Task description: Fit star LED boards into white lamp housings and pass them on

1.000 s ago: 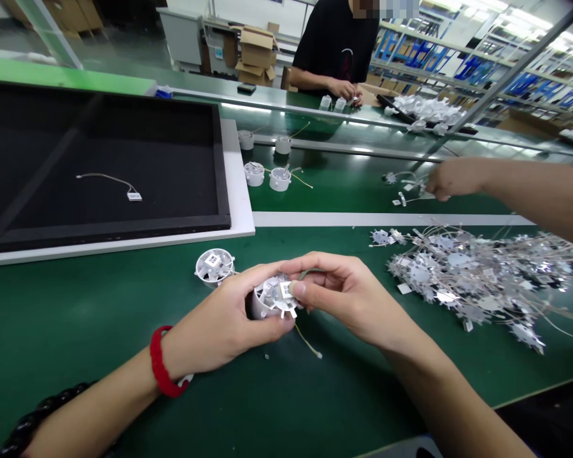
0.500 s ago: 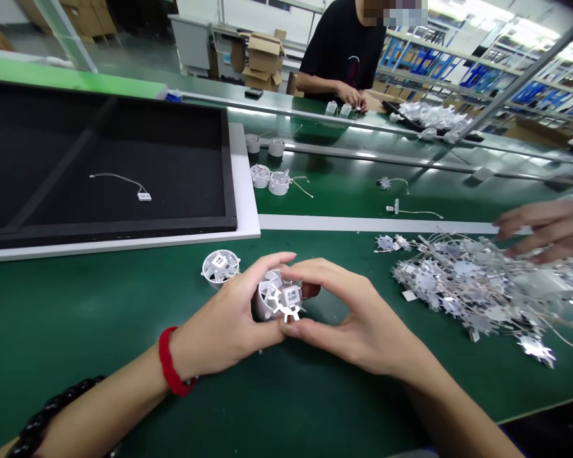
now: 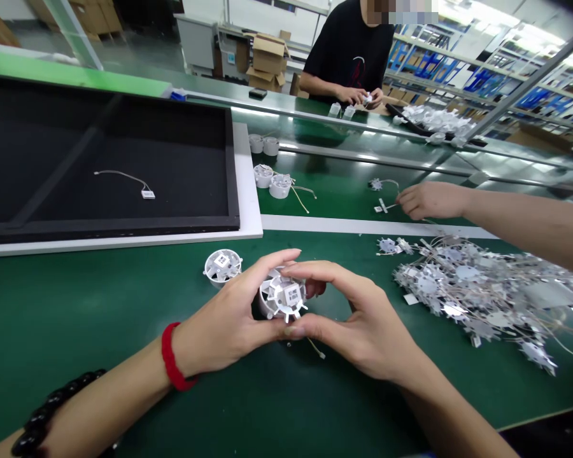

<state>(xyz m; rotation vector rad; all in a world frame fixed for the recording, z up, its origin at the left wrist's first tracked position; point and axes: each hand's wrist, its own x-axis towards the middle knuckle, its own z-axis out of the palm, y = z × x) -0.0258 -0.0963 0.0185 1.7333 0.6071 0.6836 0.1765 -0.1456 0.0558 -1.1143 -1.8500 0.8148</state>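
My left hand (image 3: 229, 331) is closed around a round white plastic housing (image 3: 264, 308). At the housing's open face sits a silvery star-shaped plate (image 3: 293, 312) bearing a small white labelled block (image 3: 293, 294). My right hand (image 3: 367, 318) grips this plate from the right, thumb below and forefinger above. Both thumbs nearly meet at the lower rim. A thin pale wire with a small plug (image 3: 321, 354) hangs out underneath. Just left of my fingers stands another round housing (image 3: 223, 266) with a labelled block inside. How deep the held plate sits, I cannot tell.
Star-shaped plates with wires lie in a heap (image 3: 477, 286) on the right. Another person's hand (image 3: 430, 200) reaches in above it. Several housings (image 3: 280, 186) stand beside a black-lined tray (image 3: 236, 165). A person (image 3: 348, 51) works across the bench.
The star plate has turned and sits more squarely over the housing in my hands. A wire end now shows below. The other person's hand has moved left to a wired part.
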